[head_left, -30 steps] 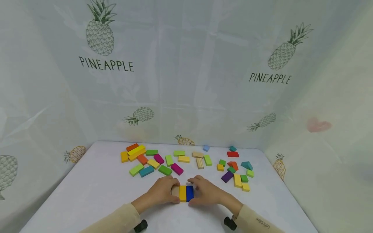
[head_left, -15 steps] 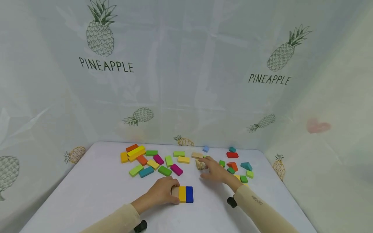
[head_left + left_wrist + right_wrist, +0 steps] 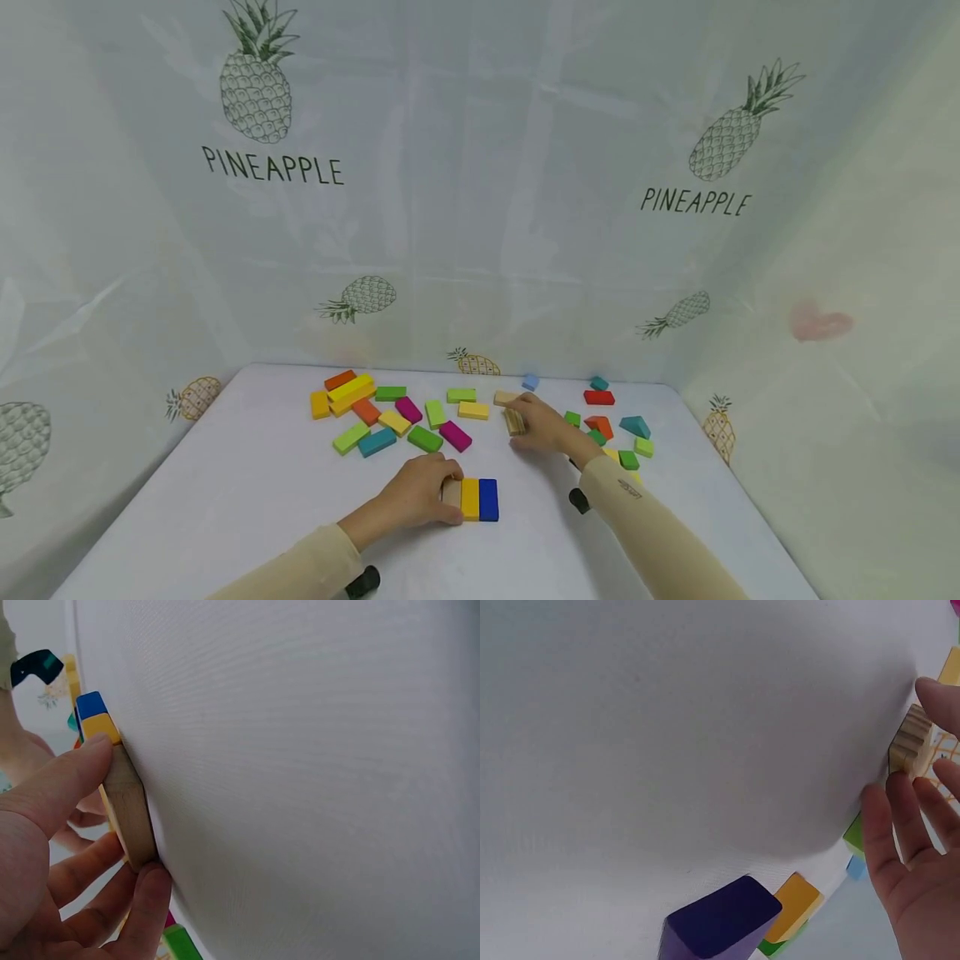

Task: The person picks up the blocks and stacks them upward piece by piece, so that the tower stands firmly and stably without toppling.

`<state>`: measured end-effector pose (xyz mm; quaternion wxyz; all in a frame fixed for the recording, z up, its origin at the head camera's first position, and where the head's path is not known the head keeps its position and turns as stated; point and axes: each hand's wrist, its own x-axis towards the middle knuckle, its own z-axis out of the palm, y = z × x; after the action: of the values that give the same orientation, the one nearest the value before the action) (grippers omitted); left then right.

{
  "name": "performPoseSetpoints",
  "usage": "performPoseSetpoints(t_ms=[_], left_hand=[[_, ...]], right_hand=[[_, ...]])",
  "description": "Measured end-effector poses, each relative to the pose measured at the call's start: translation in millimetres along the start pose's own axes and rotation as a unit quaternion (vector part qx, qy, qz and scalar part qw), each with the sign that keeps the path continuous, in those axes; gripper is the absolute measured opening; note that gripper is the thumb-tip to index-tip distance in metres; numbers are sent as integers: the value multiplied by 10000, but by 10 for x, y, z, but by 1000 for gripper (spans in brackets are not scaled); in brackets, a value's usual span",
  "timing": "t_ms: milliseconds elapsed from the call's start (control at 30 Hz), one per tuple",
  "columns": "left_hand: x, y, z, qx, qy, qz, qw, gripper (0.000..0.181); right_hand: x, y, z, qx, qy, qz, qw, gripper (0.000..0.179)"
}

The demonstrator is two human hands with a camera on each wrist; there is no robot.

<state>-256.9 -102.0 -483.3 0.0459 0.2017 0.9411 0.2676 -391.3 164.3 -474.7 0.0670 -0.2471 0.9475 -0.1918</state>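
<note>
In the head view, a plain wooden block, a yellow block and a blue block lie side by side in a row. My left hand pinches the wooden block between thumb and fingertips at its two ends. Farther back, my right hand reaches over a striped wooden block. The right wrist view has its fingertips right at one end of the striped block, while the thumb stands a little apart from the other end.
Several coloured blocks lie at the back left, among them a teal block and a magenta block. Behind the right hand lies a flat wooden block. A purple block and a red block are on the right.
My right hand has left the blue end of the row and moved back to the striped wooden block. My left hand has stayed at the plain wooden block.
</note>
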Motion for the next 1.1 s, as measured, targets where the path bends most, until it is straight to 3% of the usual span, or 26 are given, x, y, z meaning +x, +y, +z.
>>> performPoseSetpoints(t_ms=[333, 600, 867, 1100], left_hand=[[6, -3, 15, -10, -46, -49, 10000, 49], [0, -29, 32, -32, -44, -5, 10000, 48], [-5, -22, 18, -48, -10, 31, 10000, 49], [-12, -3, 3, -15, 21, 12, 10000, 48]], right_hand=[[-19, 25, -1, 104, 17, 62, 9999, 53], [-113, 51, -5, 43, 10, -2, 10000, 54], [-381, -29, -52, 169, 0, -95, 9998, 54], [-688, -155, -6, 286, -36, -509, 9983, 52]])
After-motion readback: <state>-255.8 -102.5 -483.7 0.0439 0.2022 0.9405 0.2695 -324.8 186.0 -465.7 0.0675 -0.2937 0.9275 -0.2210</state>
